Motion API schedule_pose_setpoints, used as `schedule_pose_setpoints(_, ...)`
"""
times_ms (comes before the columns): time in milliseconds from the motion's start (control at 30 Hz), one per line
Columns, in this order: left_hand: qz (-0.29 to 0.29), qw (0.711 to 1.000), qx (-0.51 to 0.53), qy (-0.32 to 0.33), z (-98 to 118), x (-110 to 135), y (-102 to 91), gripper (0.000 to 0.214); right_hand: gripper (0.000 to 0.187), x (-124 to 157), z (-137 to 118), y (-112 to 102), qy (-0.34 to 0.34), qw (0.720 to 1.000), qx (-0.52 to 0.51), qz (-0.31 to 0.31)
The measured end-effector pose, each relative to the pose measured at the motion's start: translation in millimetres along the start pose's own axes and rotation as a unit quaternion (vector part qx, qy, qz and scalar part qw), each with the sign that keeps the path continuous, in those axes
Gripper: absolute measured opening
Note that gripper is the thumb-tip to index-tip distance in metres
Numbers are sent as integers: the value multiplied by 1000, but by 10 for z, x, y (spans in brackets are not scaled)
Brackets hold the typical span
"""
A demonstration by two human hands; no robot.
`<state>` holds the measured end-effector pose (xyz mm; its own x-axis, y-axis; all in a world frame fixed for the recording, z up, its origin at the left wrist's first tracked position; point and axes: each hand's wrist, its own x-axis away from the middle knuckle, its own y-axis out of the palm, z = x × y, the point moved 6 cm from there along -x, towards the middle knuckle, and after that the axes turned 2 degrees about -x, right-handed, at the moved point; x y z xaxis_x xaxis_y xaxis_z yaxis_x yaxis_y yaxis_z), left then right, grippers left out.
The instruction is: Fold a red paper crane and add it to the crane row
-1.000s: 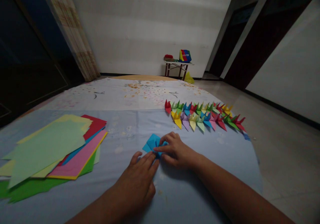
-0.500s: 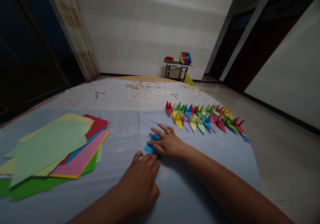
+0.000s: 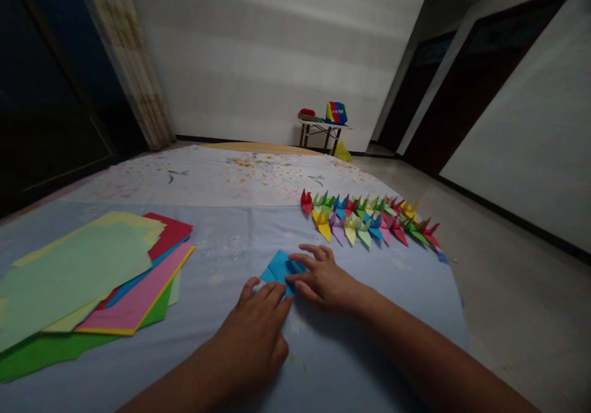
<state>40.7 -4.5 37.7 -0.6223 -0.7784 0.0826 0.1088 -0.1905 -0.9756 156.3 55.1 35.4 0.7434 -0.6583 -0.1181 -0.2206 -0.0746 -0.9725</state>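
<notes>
A small piece of folded blue origami paper (image 3: 276, 266) lies on the light-blue cloth in front of me, creases showing on its face. My left hand (image 3: 258, 317) rests at its near edge, fingers stretched out and fingertips touching the paper. From the right, my right hand (image 3: 323, 277) reaches over the paper's right part, with its fingers spread and the index finger and thumb against it. The paper's near and right corners are partly hidden under my fingers.
Left of my hands lies a pile of coloured paper sheets (image 3: 83, 277). Two rows of folded paper cranes (image 3: 364, 219) stand at the right on the tablecloth (image 3: 217, 351). Beyond the table, a small stand (image 3: 325, 127) holds a multicoloured bag (image 3: 336, 112).
My right hand has slid right and nearer to me, uncovering more of the blue paper's face. The left hand stays at the near edge. The camera view has shifted slightly.
</notes>
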Motion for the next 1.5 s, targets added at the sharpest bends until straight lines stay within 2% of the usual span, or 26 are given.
schedule_pose_setpoints(133, 2, 1000, -1, 1, -4, 3, -10, 47, 30, -101, 45, 25, -2, 1000, -2, 13)
schedule_pose_setpoints(200, 2, 1000, 1, -2, -7, 1, -17, 46, 27, -173, 108, -26, 9, 999, -19, 43)
schedule_pose_setpoints(333, 22, 1000, 18, 2, -7, -23, -49, 38, 28, -269, 327, -77, 114, 984, -62, 122)
schedule_pose_setpoints(433, 43, 999, 29, -6, -41, -54, -73, 29, 31, -304, 395, 66, 167, 978, -83, 97)
schedule_pose_setpoints(533, 73, 996, 48, -3, -97, -83, -85, 27, 29, -316, 391, 198, 185, 974, -107, 77)
schedule_pose_setpoints(700, 139, 986, 96, -8, -297, -124, -41, 28, 24, -340, 409, 234, 192, 959, -174, 112)
schedule_pose_setpoints(800, 232, 961, 127, -80, -533, -123, -64, 31, 21, -358, 454, 270, 194, 927, -299, 115)
schedule_pose_setpoints(900, 278, 924, 200, -168, -769, -121, -88, 39, 21, -372, 484, 318, 188, 869, -444, 113)
schedule_pose_setpoints(967, 264, 902, 284, -191, -854, -156, -92, 40, 24, -384, 485, 332, 177, 830, -516, 114)
schedule_pose_setpoints(1067, 199, 873, 413, -165, -838, -256, -98, 33, 32, -404, 466, 347, 163, 778, -597, 108)
schedule_pose_setpoints(1133, 175, 855, 462, -158, -814, -302, -117, 29, 37, -413, 458, 355, 159, 752, -630, 108)
schedule_pose_setpoints(1233, 177, 839, 487, -167, -817, -339, -144, 25, 42, -423, 448, 372, 152, 735, -653, 102)
schedule_pose_setpoints(1500, 185, 834, 490, -171, -819, -398, -43, 18, 41, -417, 427, 386, 123, 730, -666, 92)
